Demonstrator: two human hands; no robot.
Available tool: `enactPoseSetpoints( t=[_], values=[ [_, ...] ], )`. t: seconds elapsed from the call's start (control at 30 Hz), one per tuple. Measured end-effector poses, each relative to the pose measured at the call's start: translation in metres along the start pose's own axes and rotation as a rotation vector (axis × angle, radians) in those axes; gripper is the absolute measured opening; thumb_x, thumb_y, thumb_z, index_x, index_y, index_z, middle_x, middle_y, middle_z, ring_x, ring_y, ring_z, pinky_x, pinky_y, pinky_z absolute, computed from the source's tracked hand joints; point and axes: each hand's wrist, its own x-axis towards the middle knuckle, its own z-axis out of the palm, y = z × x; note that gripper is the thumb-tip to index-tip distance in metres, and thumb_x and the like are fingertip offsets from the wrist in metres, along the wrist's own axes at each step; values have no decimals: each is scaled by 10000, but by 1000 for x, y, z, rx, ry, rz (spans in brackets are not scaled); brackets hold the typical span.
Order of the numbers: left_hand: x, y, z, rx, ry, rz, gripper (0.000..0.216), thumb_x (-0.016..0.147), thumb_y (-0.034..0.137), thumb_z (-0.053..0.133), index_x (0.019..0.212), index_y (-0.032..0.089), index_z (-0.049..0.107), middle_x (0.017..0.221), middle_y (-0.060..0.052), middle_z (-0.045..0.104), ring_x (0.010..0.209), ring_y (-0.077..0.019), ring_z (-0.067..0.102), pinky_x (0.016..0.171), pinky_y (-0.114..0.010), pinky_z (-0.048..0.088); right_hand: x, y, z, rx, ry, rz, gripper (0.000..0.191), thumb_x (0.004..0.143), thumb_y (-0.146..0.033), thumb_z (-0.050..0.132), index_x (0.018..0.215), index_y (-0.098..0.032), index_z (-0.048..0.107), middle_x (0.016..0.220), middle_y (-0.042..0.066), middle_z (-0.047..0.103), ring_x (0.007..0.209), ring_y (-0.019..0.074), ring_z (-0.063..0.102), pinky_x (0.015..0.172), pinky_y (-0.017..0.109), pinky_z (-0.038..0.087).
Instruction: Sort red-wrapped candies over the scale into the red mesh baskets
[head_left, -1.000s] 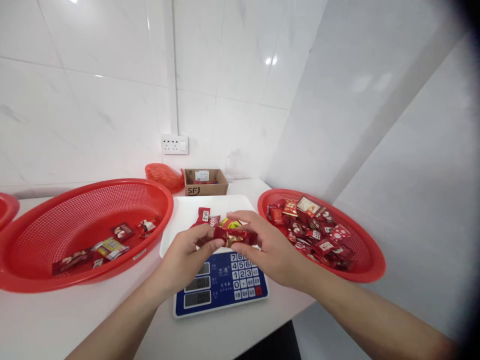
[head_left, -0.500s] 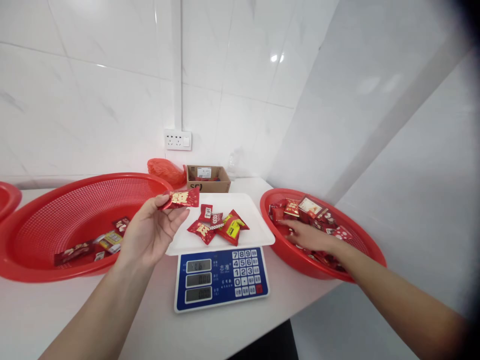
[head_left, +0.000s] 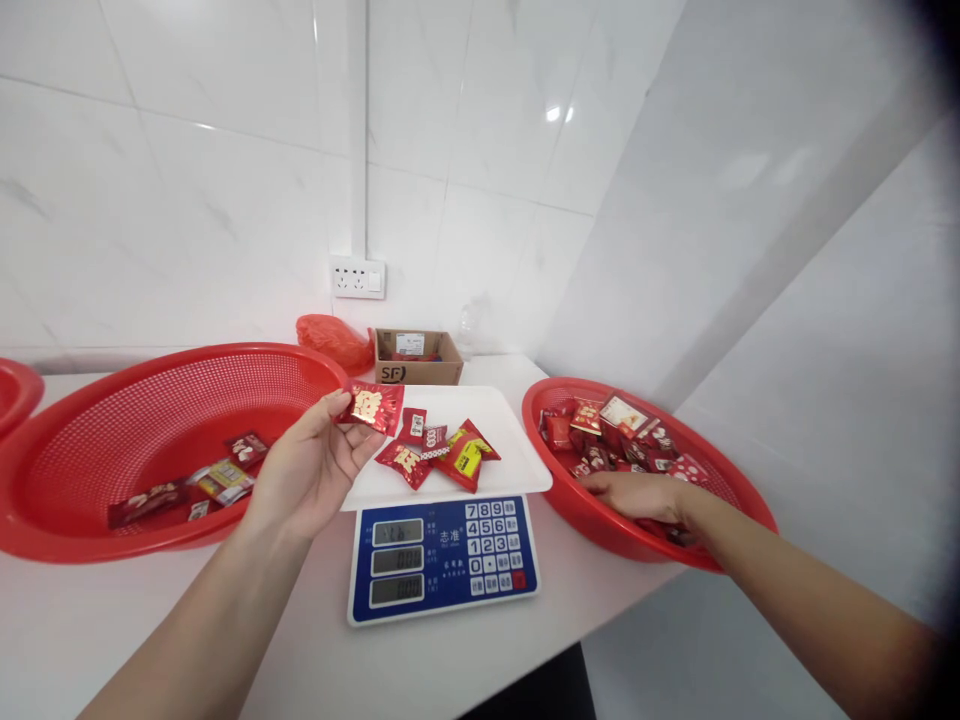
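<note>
Your left hand (head_left: 309, 465) pinches a red packet (head_left: 375, 408) by its left end between thumb and fingertips, the other fingers loosely curled beneath. The packet is held up at the back left of the scale's white pan (head_left: 517, 440), its gold characters facing you; its long axis runs nearly level from left to right, dipping slightly, with the free end pointing right, across the pan. Your right hand (head_left: 643, 500) reaches into the right basket (head_left: 754, 510), palm down, fingers pointing left among a pile of wrapped packets (head_left: 628, 412); its fingertips are hidden, so you cannot tell whether it grips anything. On the pan, a gold-lettered packet (head_left: 407, 460) lies with its long axis sloping down to the right, a white-labelled packet (head_left: 413, 425) points toward the wall, and a patterned packet (head_left: 434, 441) sits between them and a yellow-labelled packet (head_left: 466, 457). The blue-fronted scale (head_left: 450, 570) stands on the tabletop (head_left: 300, 650) between that basket and the left basket (head_left: 112, 440), where a few more packets (head_left: 225, 482) lie.
</note>
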Motion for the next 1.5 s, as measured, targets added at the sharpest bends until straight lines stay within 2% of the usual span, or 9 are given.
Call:
enactPoseSetpoints(
  t=[0.17,0.27,0.37,0.47,0.73,0.93,1.13,1.27,1.5],
  values=[
    [0,-1,2,-20,-2,32,306,929,81,360,737,103,597,643,-41,660,532,-102,649,553,-205,592,-2,1,-9,161,-41,-16,409,828,-409,536,1199,-240,567,1186,67,631,1037,193,629,870,306,505],
    [0,-1,3,8,50,24,266,928,84,370,811,82,609,705,-68,677,571,-116,666,550,-200,590,-7,-3,-16,195,-26,-66,445,800,-426,608,1194,-231,540,1140,63,617,975,175,629,831,284,511],
    [-2,-1,4,55,121,-2,189,913,84,416,873,72,600,739,-85,682,582,-128,673,517,-192,578,-11,-17,-16,222,125,-129,389,767,-358,658,1113,-216,550,1009,37,620,827,145,628,781,284,521],
    [-4,-1,5,75,148,-2,163,895,57,427,879,93,585,742,-70,681,548,-118,660,490,-187,567,-14,-40,-8,250,311,-211,309,793,-332,617,1073,-222,543,1036,38,617,838,150,629,797,309,525],
    [-6,-2,6,100,125,16,163,870,33,445,889,124,579,787,-59,683,566,-115,662,493,-188,564,-13,-103,47,60,361,-644,142,838,-213,545,972,-206,591,1001,44,680,928,179,638,803,349,520],
    [-9,-1,5,115,88,26,156,863,34,460,889,131,580,787,-51,672,562,-109,652,504,-192,566,23,-115,97,-442,416,-955,200,856,-133,553,991,-206,680,1021,51,707,974,182,620,878,349,491],
    [-8,0,5,112,75,19,165,866,30,447,887,134,573,794,-48,659,562,-101,642,501,-187,560,40,-112,108,-562,495,-949,248,842,-187,585,1059,-160,701,1255,148,597,1160,315,500,981,526,374],
    [-9,2,5,99,64,17,176,866,31,440,895,136,578,793,-45,656,567,-102,644,501,-188,560,35,-106,94,-520,555,-878,340,851,-342,596,1166,-221,638,1294,113,572,1208,286,475,1003,512,372],
    [-11,2,6,111,78,11,170,853,43,454,894,142,586,804,-45,660,567,-105,646,498,-191,560,43,-81,70,-440,658,-762,312,841,-257,572,1136,-186,643,1206,150,606,1151,294,528,972,525,415]
  ],
)
